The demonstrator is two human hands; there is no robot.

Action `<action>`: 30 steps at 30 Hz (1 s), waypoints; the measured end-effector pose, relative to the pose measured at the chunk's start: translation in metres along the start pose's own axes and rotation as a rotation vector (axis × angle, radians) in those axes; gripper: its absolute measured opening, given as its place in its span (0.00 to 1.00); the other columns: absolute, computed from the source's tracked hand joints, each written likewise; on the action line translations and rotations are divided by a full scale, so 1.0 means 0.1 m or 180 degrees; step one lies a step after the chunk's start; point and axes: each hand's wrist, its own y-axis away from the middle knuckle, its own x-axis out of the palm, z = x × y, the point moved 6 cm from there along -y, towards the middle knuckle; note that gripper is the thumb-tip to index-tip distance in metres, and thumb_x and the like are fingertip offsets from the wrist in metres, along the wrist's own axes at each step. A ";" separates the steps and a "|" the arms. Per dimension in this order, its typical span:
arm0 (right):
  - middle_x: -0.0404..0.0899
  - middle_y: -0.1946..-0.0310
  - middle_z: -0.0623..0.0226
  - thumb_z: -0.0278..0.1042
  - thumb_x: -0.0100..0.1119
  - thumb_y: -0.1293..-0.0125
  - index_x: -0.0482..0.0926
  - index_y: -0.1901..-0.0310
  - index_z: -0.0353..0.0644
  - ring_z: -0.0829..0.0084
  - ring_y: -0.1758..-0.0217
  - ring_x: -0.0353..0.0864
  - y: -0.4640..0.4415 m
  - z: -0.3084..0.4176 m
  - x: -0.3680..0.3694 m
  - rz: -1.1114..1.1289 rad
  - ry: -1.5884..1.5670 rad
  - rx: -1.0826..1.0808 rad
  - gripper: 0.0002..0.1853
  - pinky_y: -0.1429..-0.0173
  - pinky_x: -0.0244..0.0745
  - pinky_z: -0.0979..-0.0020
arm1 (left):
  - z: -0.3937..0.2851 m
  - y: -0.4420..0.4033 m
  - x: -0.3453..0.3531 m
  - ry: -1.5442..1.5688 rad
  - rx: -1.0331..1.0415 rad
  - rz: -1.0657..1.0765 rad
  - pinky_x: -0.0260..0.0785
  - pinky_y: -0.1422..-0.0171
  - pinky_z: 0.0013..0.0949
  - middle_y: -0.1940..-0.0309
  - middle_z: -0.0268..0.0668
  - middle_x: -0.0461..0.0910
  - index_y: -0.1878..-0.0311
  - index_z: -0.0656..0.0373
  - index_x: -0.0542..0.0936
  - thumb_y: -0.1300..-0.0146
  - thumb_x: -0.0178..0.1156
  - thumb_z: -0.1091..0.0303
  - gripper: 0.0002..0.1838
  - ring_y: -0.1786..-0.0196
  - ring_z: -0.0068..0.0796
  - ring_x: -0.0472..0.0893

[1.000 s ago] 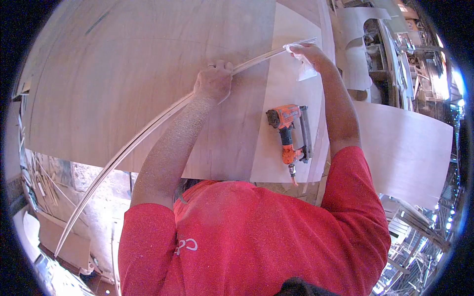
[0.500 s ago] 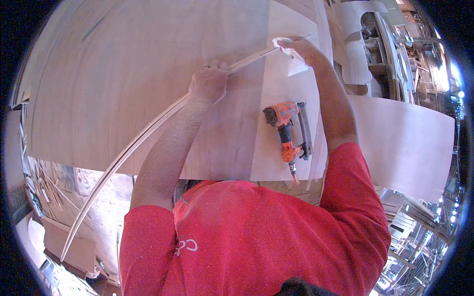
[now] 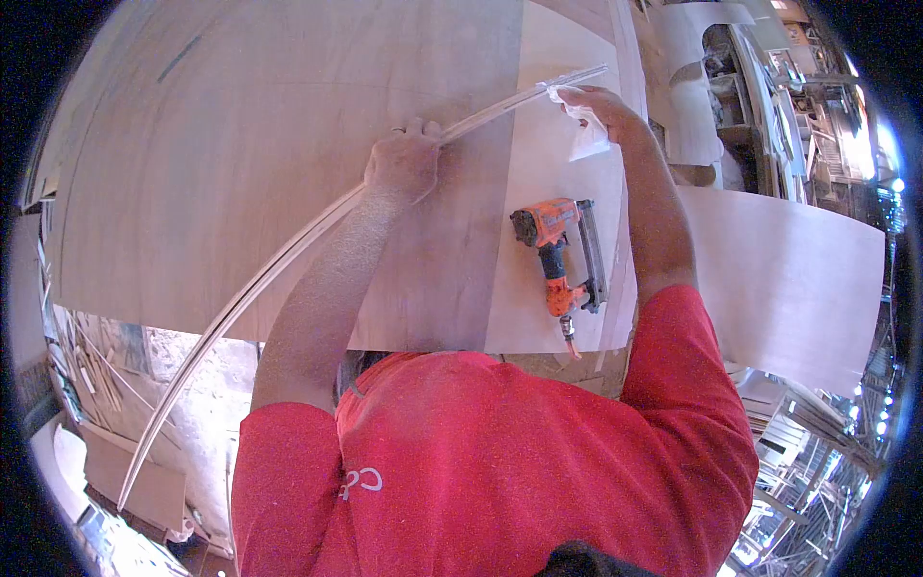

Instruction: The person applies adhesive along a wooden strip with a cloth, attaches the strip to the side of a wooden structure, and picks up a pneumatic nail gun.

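Note:
A long, thin wooden strip (image 3: 288,252) runs diagonally across the pale board and hangs past its front left edge; the fisheye view bends it. My left hand (image 3: 404,162) is closed around the strip near its upper part. Close to the strip's far end, my right hand (image 3: 594,108) pinches a crumpled white sheet (image 3: 588,141), which could be paper or cloth. The top of the sheet is at the strip's lower edge. An orange and black nail gun (image 3: 556,252) lies on the board below my right hand, its hose fitting towards me.
The large wooden board (image 3: 240,115) fills most of the work surface. Another pale sheet (image 3: 788,279) sticks out at the right. Stacked boards and offcuts (image 3: 755,106) stand at the upper right. Wood scraps (image 3: 96,370) lie below on the left.
My right hand and the white sheet have shifted slightly down and to the right, baring more of the strip's far end. My left hand keeps its place on the strip.

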 end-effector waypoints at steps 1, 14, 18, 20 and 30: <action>0.84 0.58 0.70 0.57 0.76 0.38 0.83 0.44 0.39 0.77 0.61 0.78 -0.05 -0.02 -0.01 0.0047 0.0032 0.0008 0.31 0.59 0.74 0.71 | 0.00 0.00 0.00 -0.0003 0.0000 0.0003 0.84 0.51 0.44 0.51 0.44 0.82 0.50 0.58 0.77 0.30 0.58 0.67 0.10 0.48 0.46 0.87; 0.85 0.55 0.62 0.52 0.77 0.39 0.84 0.47 0.37 0.66 0.53 0.81 -0.10 0.10 0.08 0.0029 0.0218 0.0075 0.28 0.46 0.76 0.59 | -0.03 0.03 -0.09 0.0118 -0.0155 0.0124 0.83 0.48 0.46 0.51 0.45 0.82 0.50 0.58 0.77 0.30 0.61 0.63 0.11 0.46 0.47 0.85; 0.85 0.55 0.64 0.52 0.77 0.40 0.85 0.47 0.38 0.68 0.54 0.81 -0.12 0.12 0.10 0.0025 0.0207 0.0118 0.28 0.49 0.76 0.61 | -0.01 0.00 -0.05 0.0037 -0.0052 0.0166 0.84 0.48 0.50 0.50 0.46 0.83 0.45 0.57 0.78 0.27 0.58 0.58 0.15 0.47 0.49 0.86; 0.85 0.56 0.66 0.52 0.78 0.41 0.85 0.48 0.40 0.69 0.56 0.80 -0.08 0.17 0.10 0.0102 0.0517 0.0141 0.27 0.51 0.75 0.62 | 0.00 0.00 -0.05 0.0031 -0.0050 0.0171 0.83 0.48 0.50 0.50 0.46 0.83 0.45 0.57 0.78 0.27 0.58 0.58 0.15 0.48 0.49 0.86; 0.84 0.62 0.71 0.54 0.81 0.45 0.86 0.52 0.44 0.74 0.64 0.78 -0.19 0.15 -0.06 -0.0134 -0.0098 0.0239 0.26 0.60 0.74 0.66 | 0.00 0.01 -0.01 -0.0067 -0.0078 0.0186 0.82 0.48 0.49 0.50 0.47 0.83 0.44 0.56 0.78 0.27 0.58 0.58 0.15 0.50 0.49 0.86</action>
